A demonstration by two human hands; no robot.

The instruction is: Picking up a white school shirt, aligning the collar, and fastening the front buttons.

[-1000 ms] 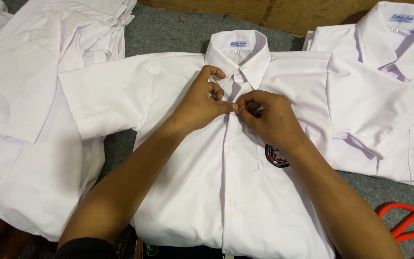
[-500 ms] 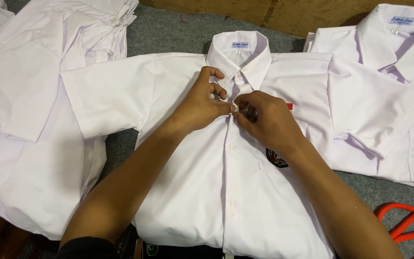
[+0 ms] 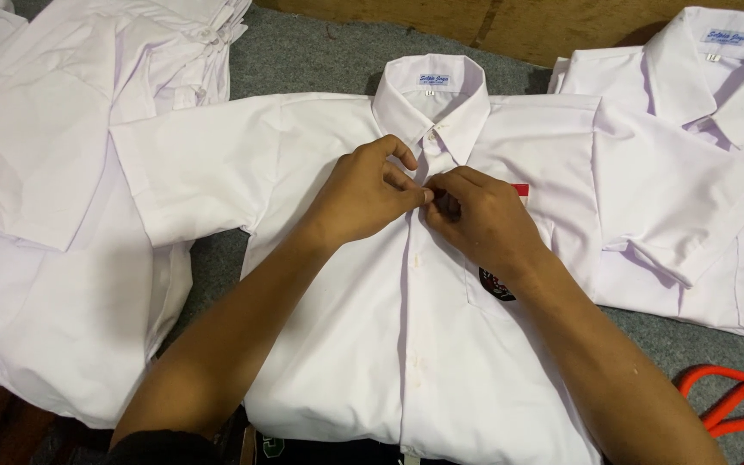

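Both hands had shifted only slightly since the earlier frame, staying pinched together at the placket of the white short-sleeved shirt (image 3: 363, 344), just below its collar (image 3: 430, 96). Fingers of the left hand (image 3: 363, 196) and right hand (image 3: 480, 220) were closed on the fabric edges at a button (itself hidden between the fingertips). That shirt lay flat on the grey bench (image 3: 320, 60), between a stack of white shirts (image 3: 62, 172) and another badged shirt (image 3: 691, 172), with orange-handled scissors (image 3: 734, 409) near the right forearm.

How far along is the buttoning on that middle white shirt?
The middle shirt lies flat, collar up, and its placket looks closed below the hands. In hand: the left hand and right hand pinch the placket at an upper button. Left: whether the collar button is fastened cannot be told.
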